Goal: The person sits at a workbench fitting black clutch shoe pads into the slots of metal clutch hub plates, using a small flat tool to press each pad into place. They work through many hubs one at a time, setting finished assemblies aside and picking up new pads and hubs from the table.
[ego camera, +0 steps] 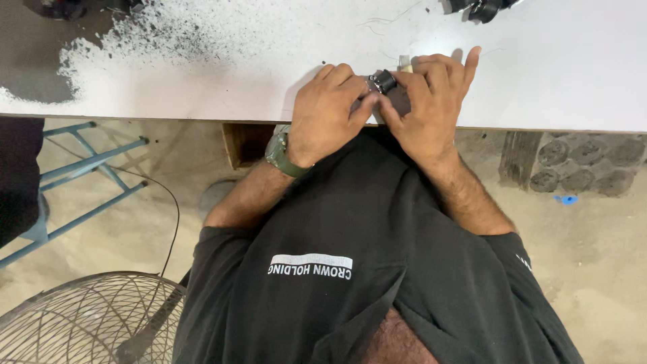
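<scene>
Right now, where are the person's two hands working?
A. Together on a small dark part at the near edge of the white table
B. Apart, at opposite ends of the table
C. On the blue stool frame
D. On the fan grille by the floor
A: the left hand and right hand meet over a small dark part at the near edge of the white table.

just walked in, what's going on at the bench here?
A person in a dark shirt works at the edge of a white table. Both hands meet over a small dark grey piece with a black ring-shaped part on top. The left hand pinches it from one side and the right hand presses from the other. A green watch sits on the left wrist. A fan grille stands on the floor.
</scene>
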